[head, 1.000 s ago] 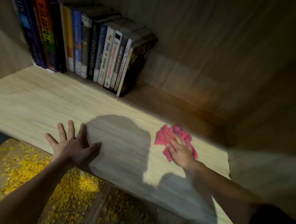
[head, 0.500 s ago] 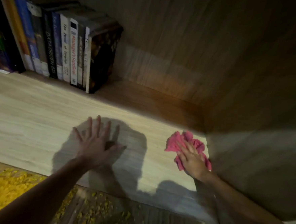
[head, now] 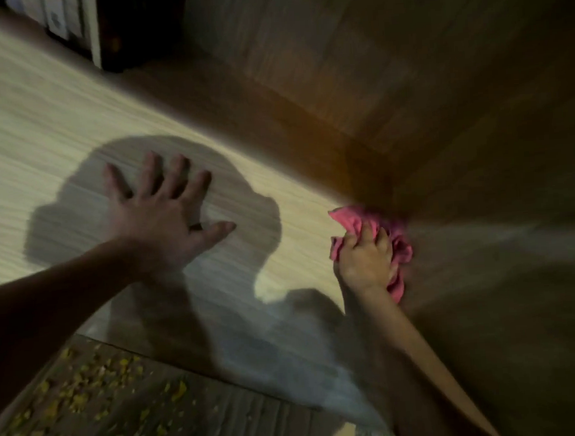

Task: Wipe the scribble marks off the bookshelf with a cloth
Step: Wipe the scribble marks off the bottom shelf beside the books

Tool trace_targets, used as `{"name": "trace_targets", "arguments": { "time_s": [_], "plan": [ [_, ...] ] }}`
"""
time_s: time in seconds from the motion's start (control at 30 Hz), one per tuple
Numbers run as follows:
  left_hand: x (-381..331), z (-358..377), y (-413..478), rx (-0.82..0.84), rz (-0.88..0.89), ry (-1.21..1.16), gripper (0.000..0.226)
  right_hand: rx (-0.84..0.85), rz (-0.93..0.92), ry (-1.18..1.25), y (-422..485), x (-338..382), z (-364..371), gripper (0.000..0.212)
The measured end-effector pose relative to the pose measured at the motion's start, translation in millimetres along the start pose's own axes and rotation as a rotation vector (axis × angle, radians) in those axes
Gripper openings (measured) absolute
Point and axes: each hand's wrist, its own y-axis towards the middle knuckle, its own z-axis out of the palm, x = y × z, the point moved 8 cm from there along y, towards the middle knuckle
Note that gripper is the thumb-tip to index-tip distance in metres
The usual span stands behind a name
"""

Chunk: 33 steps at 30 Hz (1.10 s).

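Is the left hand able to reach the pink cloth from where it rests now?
Probably yes: only bare shelf board lies between the left hand and the pink cloth, though the right hand holds it against the side wall.

Pink cloth (head: pixel 395 241), pale wood-grain shelf (head: pixel 34 126), yellow-speckled floor (head: pixel 87 395)

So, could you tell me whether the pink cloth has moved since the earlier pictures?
Yes. The pink cloth, gripped by the right hand, has slid right and touches the side wall; earlier, bare shelf board separated them.
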Motion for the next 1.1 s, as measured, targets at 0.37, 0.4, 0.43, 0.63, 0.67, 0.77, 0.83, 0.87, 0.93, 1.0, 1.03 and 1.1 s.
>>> {"name": "trace_targets", "arguments": {
  "time_s": [0.37, 0.4, 0.43, 0.63, 0.67, 0.77, 0.83, 0.87, 0.93, 1.0, 1.03, 1.1],
  "plan": [
    [-4.2, 0.8, 4.1, 0.016, -0.044, 0.044, 0.090, -0.030, -0.234, -0.238, 162.5, 68.4, -28.2, 0.071],
    [-4.4, 2.0, 4.4, 0.017, -0.043, 0.046, 0.090, 0.012, -0.241, -0.224, 161.6, 81.1, -26.9, 0.064],
    [-4.3, 2.4, 5.0, 0.015, -0.043, 0.047, 0.089, 0.020, -0.259, -0.218, 156.7, 95.3, -26.6, 0.052],
    [-5.6, 2.4, 5.8, 0.037, -0.041, 0.059, 0.089, -0.031, -0.477, -0.264, 114.7, 232.5, 9.2, 0.047],
    [-4.6, 2.6, 6.7, 0.039, -0.044, 0.058, 0.089, 0.043, -0.550, -0.227, 102.9, 254.5, 24.6, 0.055],
    [-4.2, -2.2, 7.2, 0.040, -0.032, -0.008, 0.093, 0.288, -0.856, -0.010, 45.1, 277.3, 50.8, 0.051],
    [-3.7, -7.9, 0.1, 0.034, 0.033, -0.114, 0.101, 0.345, -0.956, 0.061, 19.5, 243.5, 44.7, 0.043],
    [1.7, -11.2, -5.8, 0.024, 0.067, -0.147, 0.103, 0.310, -0.963, 0.086, 15.6, 222.3, 34.7, 0.041],
    [31.9, -19.5, -22.6, -0.031, 0.064, -0.150, 0.101, 0.218, -0.927, 0.095, 35.2, 180.2, 20.3, 0.037],
    [83.4, -28.4, -44.4, -0.086, -0.063, -0.111, 0.099, 0.106, -0.812, -0.057, 74.0, 140.2, 11.0, 0.037],
    [105.9, -31.4, -54.3, -0.099, -0.133, -0.073, 0.097, 0.073, -0.739, -0.126, 90.5, 124.1, 5.3, 0.039],
    [127.8, -34.0, -66.3, -0.087, -0.201, -0.006, 0.091, 0.007, -0.667, -0.215, 113.6, 105.1, -4.3, 0.043]
  ]
}}
